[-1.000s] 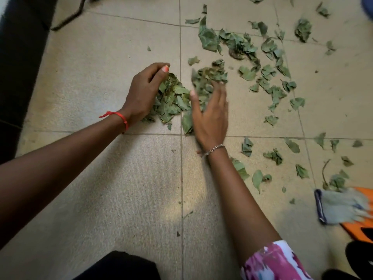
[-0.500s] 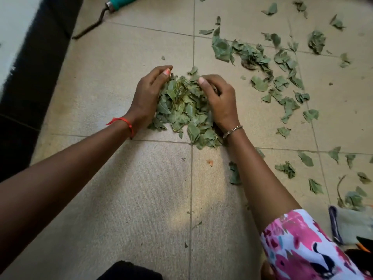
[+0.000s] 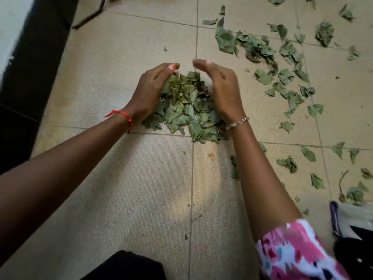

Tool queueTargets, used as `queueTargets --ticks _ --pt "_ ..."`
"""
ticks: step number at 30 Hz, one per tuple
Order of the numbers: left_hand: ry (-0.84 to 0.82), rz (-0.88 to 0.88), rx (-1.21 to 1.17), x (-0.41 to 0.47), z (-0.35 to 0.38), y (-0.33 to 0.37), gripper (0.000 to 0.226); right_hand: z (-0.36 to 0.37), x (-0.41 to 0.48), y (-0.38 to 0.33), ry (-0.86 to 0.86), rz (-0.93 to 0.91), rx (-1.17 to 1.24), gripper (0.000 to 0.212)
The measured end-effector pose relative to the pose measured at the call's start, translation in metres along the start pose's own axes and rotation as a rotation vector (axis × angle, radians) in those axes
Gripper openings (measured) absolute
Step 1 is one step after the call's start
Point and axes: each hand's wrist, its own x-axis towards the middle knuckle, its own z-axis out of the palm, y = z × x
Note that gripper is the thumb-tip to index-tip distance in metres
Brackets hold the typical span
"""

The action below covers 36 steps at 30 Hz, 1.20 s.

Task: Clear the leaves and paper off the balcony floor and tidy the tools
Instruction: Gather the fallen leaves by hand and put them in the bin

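Leaf pile [image 3: 187, 110] sits mid-floor, its near edge on a grout line of the floor tiles [image 3: 121, 188]. Left hand [image 3: 149, 91] and right hand [image 3: 222, 87] cup it from either side, fingers arched over the far end and fingertips just apart. The right is blurred, so I can't tell if its tips touch leaves.

My read is we're compacting before a lift. I'd get the palm edges flat on the tile, squeeze inward, scoop from under and keep the stragglers at the near edge in.

Count:
- 1 pile, 2 hands.
- Loose leaves [image 3: 290, 81] to the right: dozens, not countable.
- 1 orange scrap [image 3: 211, 156] just this side of the pile. Paper? Can't tell.
- 1 tool [image 3: 90, 16], top edge, mostly cropped.
- 1 glove [image 3: 351, 217], right edge.
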Motion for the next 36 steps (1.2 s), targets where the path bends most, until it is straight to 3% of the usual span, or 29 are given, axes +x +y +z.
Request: queueTargets --ticks 4,7,9,11,16,20,23,27,30,32,36 --pt "-0.045 0.036 0.052 -0.003 0.002 0.003 0.052 -0.029 -0.057 0.007 0.446 0.126 -0.096 0.035" --pt "-0.086 0.020 0.036 -0.005 -0.001 0.002 0.049 -0.043 -0.103 0.035 0.600 0.305 -0.276 0.053" --pt "-0.096 0.016 0.037 -0.007 -0.003 0.002 0.051 -0.036 -0.123 0.050 0.566 0.451 -0.332 0.064" --pt "-0.084 0.023 0.045 -0.009 -0.003 0.002 0.053 -0.018 -0.130 0.054 0.499 0.483 -0.431 0.068" --pt "-0.085 -0.003 0.007 -0.012 -0.005 0.000 0.054 0.033 -0.100 0.030 0.392 0.336 -0.504 0.070" --pt "0.033 -0.023 -0.085 -0.013 -0.013 0.001 0.054 0.050 -0.060 0.013 0.324 0.021 -0.154 0.065" --pt "0.217 0.039 0.109 -0.029 -0.019 -0.007 0.058 0.037 -0.029 0.013 0.353 -0.035 -0.121 0.063" --pt "0.219 -0.011 0.435 -0.043 -0.011 -0.021 0.075 0.036 -0.002 0.021 0.058 -0.066 -0.284 0.066" --pt "0.220 -0.038 0.442 -0.036 0.005 -0.015 0.068 0.053 -0.002 0.022 -0.079 -0.185 -0.382 0.058" --pt "0.232 -0.015 0.402 -0.030 0.011 -0.011 0.064 0.059 -0.007 0.019 -0.083 -0.191 -0.290 0.046" --pt "0.311 0.017 0.214 -0.029 0.010 -0.010 0.065 0.044 -0.019 0.007 0.082 -0.044 0.215 0.040"
